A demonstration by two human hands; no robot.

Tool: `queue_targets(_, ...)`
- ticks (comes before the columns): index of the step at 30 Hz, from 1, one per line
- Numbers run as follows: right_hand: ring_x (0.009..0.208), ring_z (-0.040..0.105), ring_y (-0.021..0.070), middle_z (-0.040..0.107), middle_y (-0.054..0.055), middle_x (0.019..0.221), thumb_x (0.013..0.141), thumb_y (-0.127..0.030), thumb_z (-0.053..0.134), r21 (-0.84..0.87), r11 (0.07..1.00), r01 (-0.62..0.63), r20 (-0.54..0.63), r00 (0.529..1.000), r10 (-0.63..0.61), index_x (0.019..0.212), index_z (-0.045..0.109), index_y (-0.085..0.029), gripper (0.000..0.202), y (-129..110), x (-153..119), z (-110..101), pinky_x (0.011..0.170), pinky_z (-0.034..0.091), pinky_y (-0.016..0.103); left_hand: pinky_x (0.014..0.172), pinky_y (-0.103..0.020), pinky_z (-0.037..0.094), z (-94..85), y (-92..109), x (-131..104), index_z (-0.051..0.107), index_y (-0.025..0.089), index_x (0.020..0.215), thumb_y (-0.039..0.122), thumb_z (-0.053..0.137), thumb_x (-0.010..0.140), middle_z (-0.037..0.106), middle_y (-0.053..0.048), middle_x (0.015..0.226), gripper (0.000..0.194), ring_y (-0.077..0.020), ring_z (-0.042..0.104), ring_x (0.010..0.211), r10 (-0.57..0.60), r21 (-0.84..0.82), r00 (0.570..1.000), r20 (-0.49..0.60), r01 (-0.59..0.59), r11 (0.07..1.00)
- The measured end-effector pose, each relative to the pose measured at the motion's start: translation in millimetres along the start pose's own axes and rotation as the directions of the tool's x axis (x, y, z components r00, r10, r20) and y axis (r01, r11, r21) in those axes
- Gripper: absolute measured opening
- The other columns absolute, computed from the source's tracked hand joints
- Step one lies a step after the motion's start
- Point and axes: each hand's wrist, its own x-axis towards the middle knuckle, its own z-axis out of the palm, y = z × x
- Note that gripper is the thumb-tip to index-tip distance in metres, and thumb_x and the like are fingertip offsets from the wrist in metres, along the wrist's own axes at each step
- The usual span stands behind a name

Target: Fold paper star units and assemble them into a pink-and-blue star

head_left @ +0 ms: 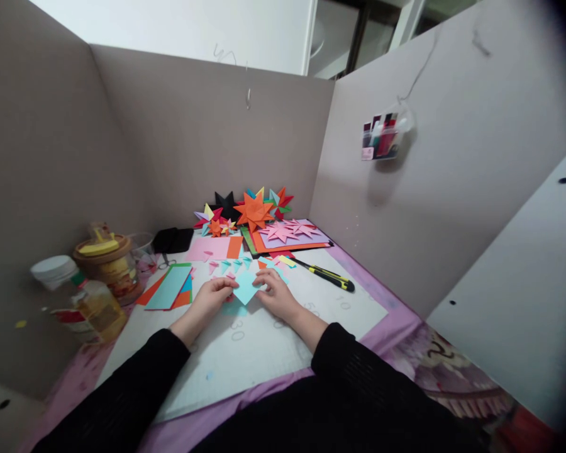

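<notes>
A light blue square of paper (245, 287) lies turned like a diamond on the white cutting mat (264, 343). My left hand (212, 297) pinches its left corner and my right hand (276, 294) pinches its right corner, both resting on the mat. Just beyond the hands sits a row of small folded pink and blue paper pieces (231, 265). Both my sleeves are black.
Finished paper stars (255, 212) and coloured sheets (285, 239) are piled at the back. A yellow-black utility knife (327, 275) lies to the right. A stack of coloured paper (170, 287), jars (108, 264) and a bottle (97, 307) stand left. Cardboard walls enclose the desk.
</notes>
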Motion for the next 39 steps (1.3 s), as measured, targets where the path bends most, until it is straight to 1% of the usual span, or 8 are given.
queue_targets(3,0.106,0.05,0.0208,0.049,0.008,0.112,0.067,-0.007,0.054,0.002,1.0,-0.025,-0.026,0.999,0.025,0.085,0.065,-0.021,0.024,-0.7,-0.3,-0.7,0.069,0.047,0.027,0.054,-0.024,0.042,0.8,-0.1,-1.1,0.064,0.015,0.075,0.025,0.06,0.062,0.059,0.002,0.055,0.017,-0.0131,0.056,0.051,-0.013,-0.008,1.0,0.025,0.013,1.0)
queue_targets(7,0.099,0.054,0.019,0.053,0.007,0.103,0.066,-0.003,0.053,0.094,0.995,-0.014,0.016,1.0,0.013,0.077,0.065,-0.02,0.024,-3.1,0.1,-1.3,0.068,0.046,0.027,0.053,-0.022,0.04,3.0,0.6,-2.5,0.062,0.016,0.071,0.023,0.061,0.061,0.057,0.003,0.056,0.012,-0.0116,0.053,0.051,0.017,0.002,0.999,0.051,-0.017,1.0)
queue_targets(12,0.09,0.056,0.0172,0.056,0.004,0.091,0.068,-0.011,0.061,0.18,0.982,-0.05,0.086,0.996,0.034,0.072,0.067,-0.02,0.011,-8.9,0.2,0.0,0.068,0.045,0.027,0.049,-0.021,0.036,5.0,-0.1,-3.8,0.06,0.017,0.08,0.024,0.066,0.061,0.052,0.006,0.053,0.021,-0.01,0.049,0.048,0.085,0.017,0.995,0.056,-0.086,0.996)
queue_targets(19,0.07,0.056,0.014,0.059,0.001,0.076,0.074,-0.022,0.06,0.234,0.961,-0.147,0.003,0.989,0.15,0.076,0.061,-0.018,0.004,-4.4,2.1,-0.9,0.064,0.046,0.026,0.049,-0.021,0.038,6.1,-2.1,-5.7,0.062,0.016,0.081,0.026,0.066,0.064,0.052,0.005,0.054,0.02,-0.0097,0.048,0.047,0.097,0.032,0.992,0.075,-0.099,0.995)
queue_targets(24,0.08,0.057,0.0153,0.062,0.003,0.089,0.072,-0.014,0.053,0.209,0.972,-0.111,0.009,0.994,0.112,0.084,0.064,-0.02,0.017,-7.8,0.6,-1.9,0.07,0.045,0.028,0.052,-0.023,0.043,7.2,-0.1,-5.3,0.063,0.015,0.082,0.027,0.066,0.064,0.055,0.004,0.057,0.021,-0.0104,0.051,0.05,0.073,0.031,0.996,0.05,-0.075,0.997)
queue_targets(31,0.072,0.057,0.0151,0.064,0.002,0.077,0.07,-0.021,0.061,0.201,0.965,-0.171,-0.023,0.984,0.179,0.073,0.064,-0.019,0.004,-7.4,1.5,-2.8,0.067,0.045,0.027,0.052,-0.024,0.043,8.6,3.4,-7.0,0.064,0.016,0.078,0.03,0.063,0.065,0.061,0.001,0.058,0.019,-0.0132,0.055,0.052,0.08,0.052,0.995,0.059,-0.083,0.995)
queue_targets(36,0.074,0.06,0.0155,0.065,0.005,0.084,0.07,-0.024,0.06,0.281,0.938,-0.204,-0.075,0.97,0.233,0.064,0.054,-0.018,0.011,-2.9,1.9,2.1,0.068,0.048,0.027,0.054,-0.024,0.042,7.8,4.6,-9.4,0.067,0.016,0.076,0.024,0.062,0.065,0.066,-0.001,0.063,0.015,-0.0144,0.056,0.054,0.139,0.14,0.986,0.09,-0.151,0.979)
queue_targets(39,0.07,0.06,0.0155,0.064,0.004,0.079,0.068,-0.022,0.059,0.295,0.932,-0.212,-0.094,0.964,0.249,0.06,0.052,-0.018,0.011,-4.7,1.2,3.4,0.065,0.047,0.027,0.058,-0.025,0.044,7.0,7.2,-11.2,0.069,0.016,0.081,0.028,0.059,0.07,0.069,-0.003,0.072,0.019,-0.0165,0.059,0.063,0.194,0.199,0.975,0.106,-0.211,0.957)
